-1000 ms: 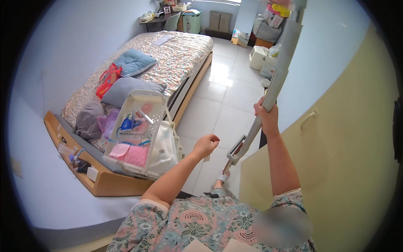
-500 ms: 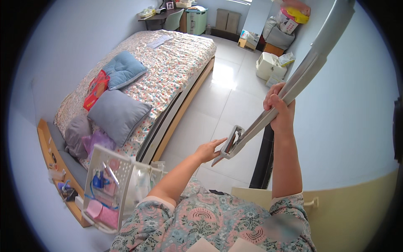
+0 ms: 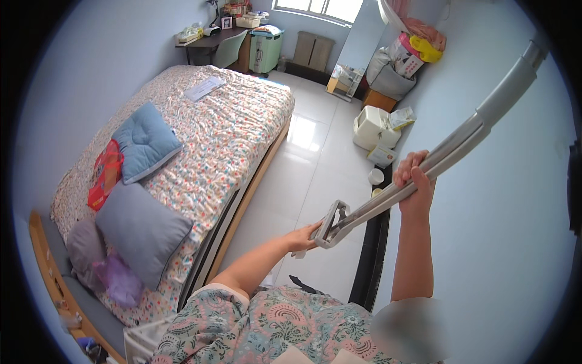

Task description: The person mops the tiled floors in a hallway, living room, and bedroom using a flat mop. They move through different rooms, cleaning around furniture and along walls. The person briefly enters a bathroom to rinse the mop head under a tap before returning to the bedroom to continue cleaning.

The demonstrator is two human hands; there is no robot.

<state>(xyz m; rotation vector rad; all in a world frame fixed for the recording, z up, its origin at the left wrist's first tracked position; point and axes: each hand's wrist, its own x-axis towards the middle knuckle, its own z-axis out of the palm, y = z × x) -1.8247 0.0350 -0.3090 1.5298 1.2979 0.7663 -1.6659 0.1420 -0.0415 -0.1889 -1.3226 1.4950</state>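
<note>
A long grey pole [image 3: 454,142] runs slantwise from the upper right down toward the middle, held up above the floor. My right hand [image 3: 416,182] is wrapped round its shaft, with the thumb across the near side. At its lower end is a hollow, rectangular frame-like head [image 3: 333,224]. My left hand [image 3: 302,237] grips the left edge of this head; its fingertips are partly hidden behind the frame. The pole's upper end reaches into the dark rim of the picture.
To the left stands a bed [image 3: 212,130] with a blue cushion [image 3: 145,142], a grey pillow [image 3: 144,230] and a red bag [image 3: 106,176]. A white bin-like box [image 3: 374,128] and a white cup-shaped thing [image 3: 375,176] stand along the right wall. A desk [image 3: 209,43] is at the back.
My view has shifted, showing more of the window and less of the white basket at lower left. My left hand has closed in on the pole's head; my right hand keeps its hold.
</note>
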